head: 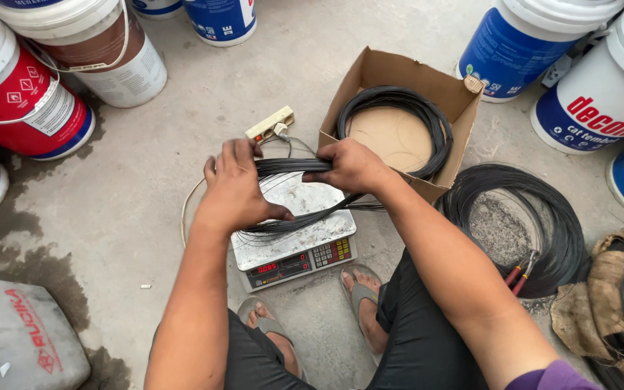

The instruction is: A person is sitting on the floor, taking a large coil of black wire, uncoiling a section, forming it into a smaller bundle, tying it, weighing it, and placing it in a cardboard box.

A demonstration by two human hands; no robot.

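Squatting on the concrete floor (146,180), the person keeps both grips closed on a coil of thin black wire (294,195), left hand (234,189) at its left side, right hand (348,166) at its far right, pressing the loops flat on the steel pan of a digital scale (294,242), apparently for weighing. A cardboard box (399,72) just beyond holds another coil.

I see my left hand (235,189) and right hand (350,166) both gripping a bundle of thin black wire (283,170) just above a metal scale (294,242). Beyond my right hand sits a cardboard box (399,76) holding a wire coil (427,115). Another coil (557,231) lies right of that arm, pliers (520,273) on it.
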